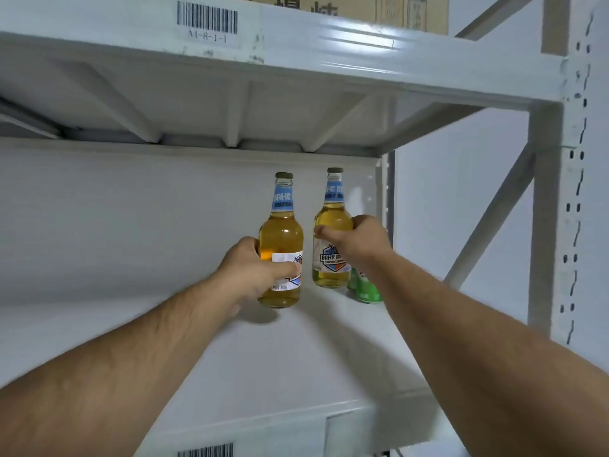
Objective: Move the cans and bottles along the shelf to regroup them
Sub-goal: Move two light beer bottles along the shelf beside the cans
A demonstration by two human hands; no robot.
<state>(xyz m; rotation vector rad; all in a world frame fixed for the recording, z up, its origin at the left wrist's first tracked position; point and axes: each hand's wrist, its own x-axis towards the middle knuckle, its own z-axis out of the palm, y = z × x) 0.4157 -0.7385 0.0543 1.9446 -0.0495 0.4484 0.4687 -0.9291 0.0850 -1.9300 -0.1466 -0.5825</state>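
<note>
1. Our left hand (255,272) sits just left of the frame's centre, fingers and thumb curled round the lower body of the left bottle (281,245), the thumb lying across its white label.
2. That bottle stands upright, amber liquid inside, a blue neck label and a dark cap on top; whether its base rests on the shelf (296,351) or hangs just above it, we cannot tell.
3. Our right hand (361,240) is just right of centre, wrapped round the right bottle (332,232) at its shoulder, thumb across the front of the glass.
4. The right bottle is upright too and stands a little deeper into the shelf; the two bottles are near each other but apart.
5. Below our right wrist we see green cans (367,291) on the shelf, just beside the right bottle's base and partly hidden by the arm; how many there are is unclear.
6. At the top of the frame runs the upper shelf (329,37), with a barcode label (207,23) at upper left and a cardboard box (379,9) on top.
7. A white perforated post (573,192) stands along the right edge.
</note>
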